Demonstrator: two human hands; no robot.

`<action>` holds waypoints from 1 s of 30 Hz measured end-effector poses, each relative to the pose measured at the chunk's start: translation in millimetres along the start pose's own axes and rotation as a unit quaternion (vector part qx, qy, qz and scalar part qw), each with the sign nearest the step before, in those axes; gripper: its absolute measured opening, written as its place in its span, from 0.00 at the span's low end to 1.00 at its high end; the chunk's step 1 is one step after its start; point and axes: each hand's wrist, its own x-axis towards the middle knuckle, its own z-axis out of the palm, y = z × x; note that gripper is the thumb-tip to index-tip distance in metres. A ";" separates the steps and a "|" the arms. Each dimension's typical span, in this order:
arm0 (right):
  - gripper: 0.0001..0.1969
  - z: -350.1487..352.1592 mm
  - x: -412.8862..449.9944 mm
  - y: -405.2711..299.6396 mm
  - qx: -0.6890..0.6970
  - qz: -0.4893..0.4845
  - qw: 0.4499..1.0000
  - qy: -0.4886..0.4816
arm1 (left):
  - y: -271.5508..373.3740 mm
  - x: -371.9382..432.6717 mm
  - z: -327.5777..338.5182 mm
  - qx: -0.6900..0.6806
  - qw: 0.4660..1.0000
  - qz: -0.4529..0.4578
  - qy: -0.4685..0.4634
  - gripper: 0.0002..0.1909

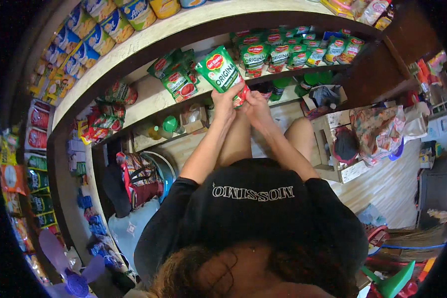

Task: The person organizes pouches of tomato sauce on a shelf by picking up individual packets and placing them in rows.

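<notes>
A green Del Monte tomato sauce pouch (219, 69) is held up in front of the shelf by both hands. My left hand (224, 102) grips its lower left part, and my right hand (256, 108) pinches its red lower right corner. Behind and to the right, several similar pouches (254, 59) stand in rows on the shelf (145, 102). To the left of the held pouch, a tomato paste pouch (178, 86) leans among other green pouches.
Canned goods (118, 26) line the upper shelf. Below the pouches are a green container (170, 124) and a cardboard box (194, 118). A wooden crate (348, 172) with cloth on it stands right of my knees. A patterned bag (141, 178) is at left, a purple fan (76, 285) at lower left.
</notes>
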 end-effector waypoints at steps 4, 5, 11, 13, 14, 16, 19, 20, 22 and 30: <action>0.05 18.7 -10.4 -6.2 -0.025 0.027 0.999 0.021 | 2.2 -1.6 3.5 0.006 1.000 0.009 0.011 0.14; 0.05 23.0 -12.5 -6.9 -0.022 0.023 0.999 0.022 | 5.0 -2.1 5.3 -0.017 1.000 0.017 0.014 0.14; 0.10 20.2 -10.4 -1.9 -0.006 0.014 1.000 0.003 | 2.7 -13.5 15.8 0.040 0.999 0.036 0.004 0.13; 0.09 18.9 -15.1 -2.1 -0.030 0.022 0.998 0.057 | 0.2 -19.7 14.9 0.051 0.999 0.004 0.009 0.12; 0.09 31.4 -22.2 -6.6 -0.051 0.034 0.995 0.077 | -0.4 -22.1 10.7 0.045 0.999 0.011 0.006 0.13; 0.07 29.2 -21.2 -5.3 -0.068 0.056 0.994 0.058 | -0.7 -21.8 4.0 0.052 0.998 0.018 0.010 0.13; 0.04 20.8 -18.9 -7.0 -0.111 0.078 0.989 0.052 | -1.0 -22.9 5.2 0.052 0.998 0.015 0.011 0.15; 0.03 17.7 -17.5 -7.7 -0.132 0.083 0.986 0.060 | -1.0 -23.1 5.8 0.045 0.999 0.011 0.002 0.14; 0.04 10.9 -14.0 -11.8 -0.153 0.075 0.984 0.053 | -0.9 -22.0 8.3 0.031 0.999 0.001 -0.011 0.13; 0.09 9.5 -15.7 -36.9 -0.219 0.079 0.969 0.085 | -8.6 -23.6 -5.3 -0.022 0.999 -0.036 -0.020 0.14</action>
